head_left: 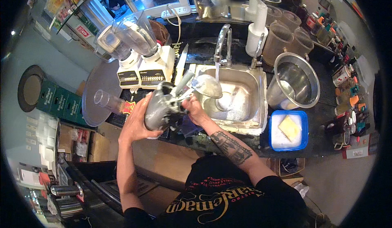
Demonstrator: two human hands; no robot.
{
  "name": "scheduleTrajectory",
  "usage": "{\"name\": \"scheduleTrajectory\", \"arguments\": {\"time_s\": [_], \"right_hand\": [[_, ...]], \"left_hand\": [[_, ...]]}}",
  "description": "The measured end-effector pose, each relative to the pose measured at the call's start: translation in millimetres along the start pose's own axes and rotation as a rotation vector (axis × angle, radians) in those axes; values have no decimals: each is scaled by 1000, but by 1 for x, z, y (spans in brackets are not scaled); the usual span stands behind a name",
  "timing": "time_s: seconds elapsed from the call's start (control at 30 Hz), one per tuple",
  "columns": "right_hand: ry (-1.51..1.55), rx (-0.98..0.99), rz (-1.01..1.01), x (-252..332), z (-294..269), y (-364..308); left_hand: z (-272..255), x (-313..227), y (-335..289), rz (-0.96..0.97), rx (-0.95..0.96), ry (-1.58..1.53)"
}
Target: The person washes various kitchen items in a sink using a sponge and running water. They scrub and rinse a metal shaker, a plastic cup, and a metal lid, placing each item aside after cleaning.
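My left hand (137, 120) wraps round the side and base of a dark grey container (157, 113), tilted to the left of the sink. Several utensils stick out of its mouth, among them a grey handle (184, 82). A round strainer-like tool (207, 86) reaches from the mouth over the sink's left edge. Closed at the container's right side, my right hand (196, 110) has its fingertips among the utensil stems; exactly what it grips is hidden. Water runs from the faucet (222, 44) into the metal sink (241, 124), just beyond the strainer.
Two blenders (157, 71) and a knife (182, 64) stand or lie behind the container. A clear tumbler (107, 100) lies at left. Right of the sink are a steel bucket (314, 85) and a blue tub (271, 140) of suds with a yellow sponge (289, 127). Bottles crowd the far right.
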State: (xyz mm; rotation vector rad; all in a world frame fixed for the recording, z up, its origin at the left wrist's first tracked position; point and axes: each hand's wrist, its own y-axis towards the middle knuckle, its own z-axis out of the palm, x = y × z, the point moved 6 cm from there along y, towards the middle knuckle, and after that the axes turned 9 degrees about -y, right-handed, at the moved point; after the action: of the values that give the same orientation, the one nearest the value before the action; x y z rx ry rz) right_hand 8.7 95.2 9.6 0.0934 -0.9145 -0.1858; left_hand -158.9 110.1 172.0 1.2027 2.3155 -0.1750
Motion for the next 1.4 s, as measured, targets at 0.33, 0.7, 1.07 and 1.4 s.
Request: {"name": "scheduleTrajectory", "arguments": {"time_s": [0.33,0.7,1.07,1.4], "right_hand": [[416,-540,117,26,-108,-36],[615,-845,163,0,-211,-24],[269,-951,270,5,-225,-13],[-572,-499,84,114,-127,-49]], "left_hand": [[66,-52,107,177,402,409],[27,-34,123,52,531,517],[34,3,106,66,228,-168],[121,-31,176,262,468,181]]}}
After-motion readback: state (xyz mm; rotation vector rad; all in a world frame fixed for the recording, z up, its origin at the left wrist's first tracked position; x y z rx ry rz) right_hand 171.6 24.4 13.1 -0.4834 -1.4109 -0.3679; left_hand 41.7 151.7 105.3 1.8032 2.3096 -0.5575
